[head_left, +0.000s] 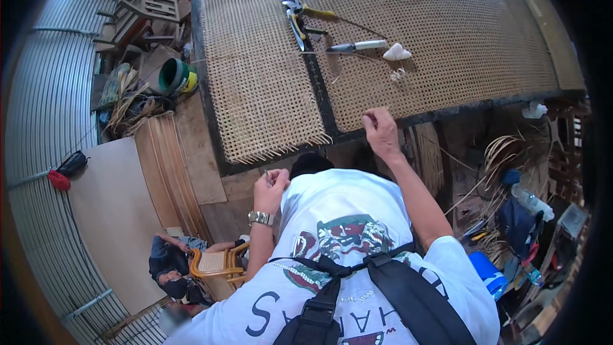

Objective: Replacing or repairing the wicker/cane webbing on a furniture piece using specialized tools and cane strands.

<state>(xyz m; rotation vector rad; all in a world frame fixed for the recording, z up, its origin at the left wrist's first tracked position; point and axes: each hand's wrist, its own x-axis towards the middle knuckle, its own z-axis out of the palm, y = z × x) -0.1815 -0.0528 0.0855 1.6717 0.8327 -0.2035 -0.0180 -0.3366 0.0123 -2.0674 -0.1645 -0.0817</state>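
Note:
A woven cane panel [262, 76] in a dark frame lies before me. My right hand [382, 133] hovers over the panel's near edge, fingers pinched together; anything between them is too small to make out. Closer to my body, my left hand [271, 190] is closed around a small, thin thing I cannot identify, near the frame's lower left corner. Pliers with yellow and black handles [295, 25] rest across the dark crossbar. To their right lie a tool with a white handle [357, 45], a white lump [396, 52] and a curled pale strip [398, 76].
A green bucket [175, 76] stands left of the panel, near wooden chairs [143, 9]. At lower left, another person [175, 268] is beside a wooden chair with a cane panel [214, 263]. Loose cane strips [501, 153], a plastic bottle [533, 201] and a blue container [488, 275] lie at right.

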